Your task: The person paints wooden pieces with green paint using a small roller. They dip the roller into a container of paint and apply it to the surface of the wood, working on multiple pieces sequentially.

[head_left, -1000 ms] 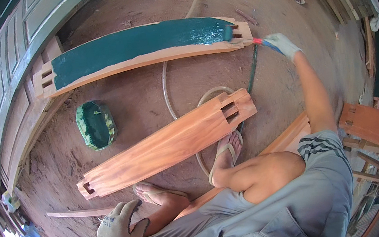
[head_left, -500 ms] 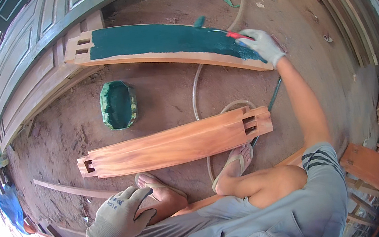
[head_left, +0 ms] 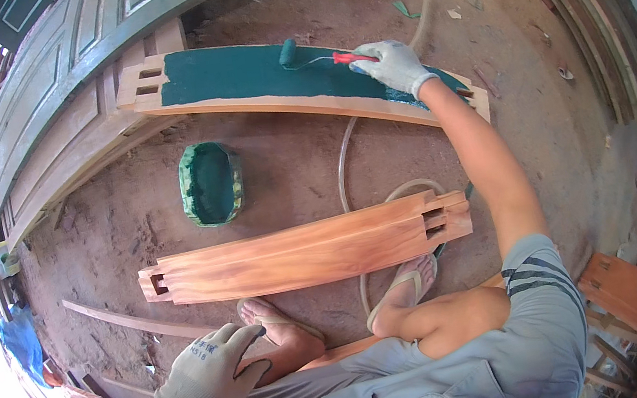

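Observation:
My right hand (head_left: 391,66), in a pale work glove, is closed around the red handle of a small paint roller (head_left: 287,53). The roller's green head lies on the far wooden beam (head_left: 234,76), whose upper face is mostly coated in dark green paint. Bare wood shows at its slotted ends and along its near side. My left hand (head_left: 211,374), gloved too, hovers over my left thigh with thumb and fingers apart and nothing in it. Between the beams stands a cut-open green container (head_left: 187,187) with green paint inside. A bare wooden beam (head_left: 302,252) with slotted ends lies near my feet.
Panelled doors (head_left: 64,97) lean at the far left, with the painted beam's left end against them. A clear hose (head_left: 341,163) winds over the dirt floor. Long boards (head_left: 588,19) are stacked at the right. A thin wood strip (head_left: 135,319) lies at the left.
My right hand has moved left along the far beam, carrying the roller head toward the beam's left half. The beam's right end now shows. My left hand stays nearly still.

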Available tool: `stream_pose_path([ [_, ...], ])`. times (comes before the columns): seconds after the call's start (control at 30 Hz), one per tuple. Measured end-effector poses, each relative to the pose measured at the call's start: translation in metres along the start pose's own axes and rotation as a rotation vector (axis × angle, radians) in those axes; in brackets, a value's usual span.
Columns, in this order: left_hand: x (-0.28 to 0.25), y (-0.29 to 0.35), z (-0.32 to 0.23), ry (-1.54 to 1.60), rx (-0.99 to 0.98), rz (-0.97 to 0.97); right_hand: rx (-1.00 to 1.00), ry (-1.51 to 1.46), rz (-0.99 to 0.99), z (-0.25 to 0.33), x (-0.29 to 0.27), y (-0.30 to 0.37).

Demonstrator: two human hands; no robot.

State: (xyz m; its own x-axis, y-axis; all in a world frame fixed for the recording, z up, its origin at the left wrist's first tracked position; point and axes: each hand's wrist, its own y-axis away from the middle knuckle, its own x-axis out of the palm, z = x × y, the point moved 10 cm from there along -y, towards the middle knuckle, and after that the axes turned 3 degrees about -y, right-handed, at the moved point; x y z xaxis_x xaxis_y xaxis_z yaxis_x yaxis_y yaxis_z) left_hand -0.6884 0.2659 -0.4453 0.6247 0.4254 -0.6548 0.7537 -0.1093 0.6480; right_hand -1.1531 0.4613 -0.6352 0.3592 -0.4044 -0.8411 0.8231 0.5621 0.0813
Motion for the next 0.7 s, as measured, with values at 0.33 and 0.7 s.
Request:
stream_pose_path([
  [0.33,0.003,-0.006,0.001,0.023,0.029,0.04,0.165,-0.017,0.024,-0.094,-0.033,0.069],
  [0.7,-0.001,0.012,0.002,0.022,0.036,-0.007,0.168,-0.176,-0.005,-0.153,-0.052,0.129],
])
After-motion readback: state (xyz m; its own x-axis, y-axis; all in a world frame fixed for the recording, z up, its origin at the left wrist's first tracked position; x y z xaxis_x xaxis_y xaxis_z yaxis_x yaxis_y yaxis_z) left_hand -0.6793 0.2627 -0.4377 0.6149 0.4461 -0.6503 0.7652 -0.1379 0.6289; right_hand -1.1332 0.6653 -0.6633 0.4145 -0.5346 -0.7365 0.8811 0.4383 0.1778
